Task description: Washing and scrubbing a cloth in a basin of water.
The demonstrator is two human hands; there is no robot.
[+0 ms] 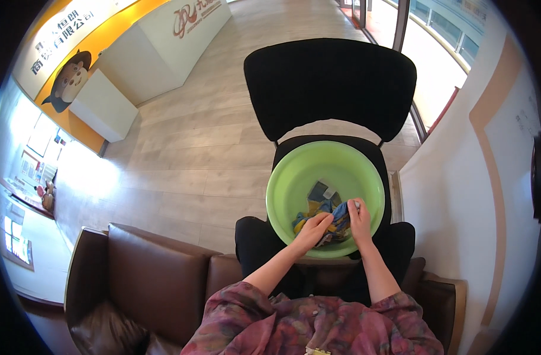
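A light green plastic basin (288, 164) rests on the seat of a black chair in front of my knees. Inside it lies a bunched cloth (323, 205) with blue, yellow and brown patches and a small white tag. My left hand (316, 228) grips the cloth near the basin's lower middle. To its right, my right hand (360, 219) pinches a blue part of the same cloth, raised a little, with something small and whitish at the fingertips. Water in the basin is hard to make out.
The black chair's backrest (330, 84) stands beyond the basin. I sit on a brown leather sofa (159, 275) that extends to the left. A white wall (452, 191) is close on the right. Further off, a white counter (164, 49) stands on the wood-look floor (186, 151).
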